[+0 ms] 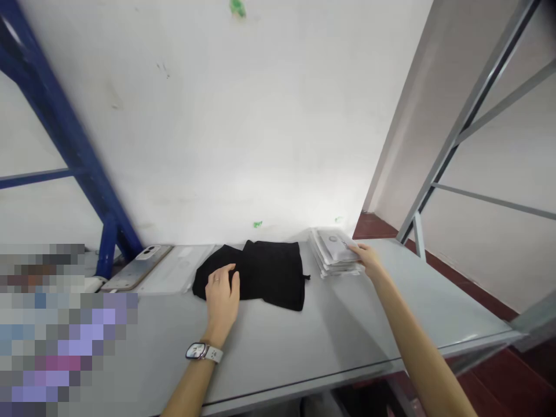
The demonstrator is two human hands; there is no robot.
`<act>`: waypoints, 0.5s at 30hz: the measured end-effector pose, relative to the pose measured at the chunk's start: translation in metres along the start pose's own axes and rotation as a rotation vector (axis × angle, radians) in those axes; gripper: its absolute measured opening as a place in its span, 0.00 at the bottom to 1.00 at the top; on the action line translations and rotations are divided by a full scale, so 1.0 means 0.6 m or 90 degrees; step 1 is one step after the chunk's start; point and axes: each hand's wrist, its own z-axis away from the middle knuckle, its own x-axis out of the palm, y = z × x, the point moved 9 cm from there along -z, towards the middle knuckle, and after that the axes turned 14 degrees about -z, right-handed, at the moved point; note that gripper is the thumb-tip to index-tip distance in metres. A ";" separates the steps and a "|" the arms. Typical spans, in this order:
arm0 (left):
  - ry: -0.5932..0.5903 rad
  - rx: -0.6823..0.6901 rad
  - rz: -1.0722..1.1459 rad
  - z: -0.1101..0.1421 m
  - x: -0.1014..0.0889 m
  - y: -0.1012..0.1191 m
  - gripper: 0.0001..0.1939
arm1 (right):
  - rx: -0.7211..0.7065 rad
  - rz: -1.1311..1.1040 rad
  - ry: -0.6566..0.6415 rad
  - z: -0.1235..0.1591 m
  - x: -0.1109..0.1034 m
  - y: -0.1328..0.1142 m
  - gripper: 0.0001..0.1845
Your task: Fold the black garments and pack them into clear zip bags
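Note:
A black cloth garment [273,272] lies spread flat on the grey table [278,347], with a small loop sticking out at its right edge. My left hand [223,295] rests on the garment's left part, fingers slightly bent and the thumb apart. To the right of the cloth is a stack of frosted plastic packets [325,263]. On the top packet [336,243], my right hand [367,259] pinches the right edge; its lower fingers are partly hidden.
At the table's left lie a flat frosted plastic bag [178,269] and a phone [139,267] with its camera side up. A white wall [260,127] stands behind. A blue frame [73,127] rises at the left, a grey frame [456,133] at the right. The lower left is pixelated.

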 end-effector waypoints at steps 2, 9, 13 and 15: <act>-0.010 0.004 0.009 -0.001 0.003 0.002 0.18 | -0.002 0.040 0.014 -0.001 -0.002 0.006 0.14; -0.033 0.012 0.011 0.000 0.012 0.005 0.18 | -0.195 0.291 0.042 -0.016 0.005 -0.071 0.34; -0.041 0.011 -0.002 0.001 0.012 0.006 0.18 | -0.375 0.550 -0.097 -0.023 0.103 -0.114 0.28; -0.042 0.014 -0.006 0.001 0.011 0.007 0.18 | -0.357 0.626 -0.194 -0.030 0.149 -0.092 0.27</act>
